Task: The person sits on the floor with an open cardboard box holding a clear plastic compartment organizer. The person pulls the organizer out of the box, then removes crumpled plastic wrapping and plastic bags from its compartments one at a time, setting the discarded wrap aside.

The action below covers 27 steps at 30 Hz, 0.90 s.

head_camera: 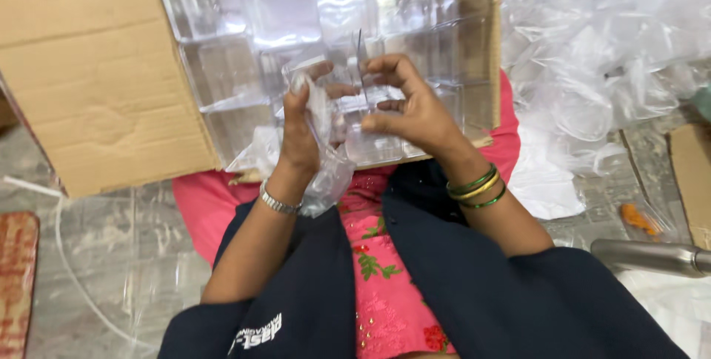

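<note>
My left hand (300, 133) grips a crumpled clear plastic bag (329, 174) that hangs down over my lap. My right hand (411, 103) pinches a small clear plastic box (348, 81) by its upright lid, held between both hands. Both hands hover just in front of an open cardboard carton (96, 85) filled with stacked clear plastic boxes (296, 11). A metal watch sits on my left wrist, green and yellow bangles on my right.
A heap of clear plastic bags (607, 55) lies at the right. A metal tube (652, 255) rests at the lower right, near a cardboard piece (692, 174). A red patterned mat (16, 277) is at the left edge on the grey floor.
</note>
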Available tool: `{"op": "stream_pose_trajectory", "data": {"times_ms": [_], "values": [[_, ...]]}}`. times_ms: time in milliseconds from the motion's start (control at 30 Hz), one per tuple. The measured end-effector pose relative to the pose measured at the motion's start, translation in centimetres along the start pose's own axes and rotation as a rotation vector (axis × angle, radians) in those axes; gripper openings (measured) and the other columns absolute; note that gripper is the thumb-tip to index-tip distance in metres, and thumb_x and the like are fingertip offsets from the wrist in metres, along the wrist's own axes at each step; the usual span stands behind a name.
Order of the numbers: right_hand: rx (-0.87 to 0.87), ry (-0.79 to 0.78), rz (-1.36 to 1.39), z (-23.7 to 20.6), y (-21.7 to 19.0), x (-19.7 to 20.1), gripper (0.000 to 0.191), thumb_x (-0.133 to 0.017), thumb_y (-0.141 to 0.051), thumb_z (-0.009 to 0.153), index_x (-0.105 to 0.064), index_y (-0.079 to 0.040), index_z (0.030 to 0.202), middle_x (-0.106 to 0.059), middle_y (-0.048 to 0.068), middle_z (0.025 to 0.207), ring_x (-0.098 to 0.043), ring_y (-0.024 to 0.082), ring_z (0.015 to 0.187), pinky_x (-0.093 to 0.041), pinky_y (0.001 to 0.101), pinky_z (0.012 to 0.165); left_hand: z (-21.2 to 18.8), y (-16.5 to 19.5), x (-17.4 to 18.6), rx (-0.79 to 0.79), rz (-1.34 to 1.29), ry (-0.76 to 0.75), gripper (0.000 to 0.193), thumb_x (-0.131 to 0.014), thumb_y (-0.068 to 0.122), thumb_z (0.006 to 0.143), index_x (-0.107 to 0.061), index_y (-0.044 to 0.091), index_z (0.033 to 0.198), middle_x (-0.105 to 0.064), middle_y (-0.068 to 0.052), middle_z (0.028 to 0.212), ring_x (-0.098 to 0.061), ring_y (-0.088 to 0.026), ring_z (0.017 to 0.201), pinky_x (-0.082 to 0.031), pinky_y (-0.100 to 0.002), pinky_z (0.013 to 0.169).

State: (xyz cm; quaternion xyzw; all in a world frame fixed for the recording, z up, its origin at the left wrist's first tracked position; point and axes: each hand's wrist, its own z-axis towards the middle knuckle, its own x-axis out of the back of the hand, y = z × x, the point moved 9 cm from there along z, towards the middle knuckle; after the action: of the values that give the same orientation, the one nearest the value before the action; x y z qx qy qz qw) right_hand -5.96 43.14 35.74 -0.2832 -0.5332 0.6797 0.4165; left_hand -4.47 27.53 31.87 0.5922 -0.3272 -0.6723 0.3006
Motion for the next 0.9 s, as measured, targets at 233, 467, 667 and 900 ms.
{"op": "stream_pose_trajectory", "data": {"times_ms": [233, 467, 667, 900], "values": [[-0.085, 0.06, 0.284, -0.4, -2.4, 0.7, 0.102, -0.091, -0.005, 0.074, -0.029, -0.02, 0.154, -0.051, 0.012, 0.146, -0.056, 0.023, 0.131, -0.053, 0.0404, 0.11, -0.5, 2.2, -1.4, -0.207, 0.33, 0.035, 0.079, -0.066, 0.054, 0.091, -0.044, 0.0, 0.145, -0.066, -0.013, 0.114, -0.061, -0.02, 0.112, -0.05, -0.037, 0.102], [-0.14, 0.028, 0.096, -0.7, -3.2, 0.4, 0.119, -0.094, -0.012, 0.07, -0.026, -0.026, 0.166, -0.047, 0.012, 0.143, -0.058, 0.023, 0.122, -0.055, 0.039, 0.104, -0.4, 2.4, -1.9, -0.218, 0.429, 0.023, 0.08, -0.066, 0.055, 0.086, -0.047, -0.001, 0.141, -0.066, -0.012, 0.112, -0.063, -0.02, 0.11, -0.048, -0.038, 0.1], [-0.181, -0.016, -0.093, -1.2, -2.8, 0.0, 0.116, -0.096, -0.022, 0.062, -0.037, -0.027, 0.161, -0.052, 0.011, 0.139, -0.056, 0.019, 0.107, -0.056, 0.0348, 0.092, -0.5, 2.1, -2.0, -0.19, 0.391, 0.012, 0.081, -0.063, 0.057, 0.087, -0.049, -0.001, 0.141, -0.068, -0.014, 0.109, -0.064, -0.022, 0.11, -0.045, -0.038, 0.105], [-0.114, 0.073, 0.119, -1.5, -3.7, 0.5, 0.113, -0.095, -0.021, 0.07, -0.032, -0.027, 0.163, -0.047, 0.013, 0.145, -0.059, 0.023, 0.124, -0.058, 0.0379, 0.102, -0.4, 2.0, -2.1, -0.16, 0.446, 0.012, 0.084, -0.066, 0.056, 0.081, -0.046, 0.0, 0.14, -0.068, -0.015, 0.108, -0.063, -0.023, 0.108, -0.047, -0.041, 0.096]]}}
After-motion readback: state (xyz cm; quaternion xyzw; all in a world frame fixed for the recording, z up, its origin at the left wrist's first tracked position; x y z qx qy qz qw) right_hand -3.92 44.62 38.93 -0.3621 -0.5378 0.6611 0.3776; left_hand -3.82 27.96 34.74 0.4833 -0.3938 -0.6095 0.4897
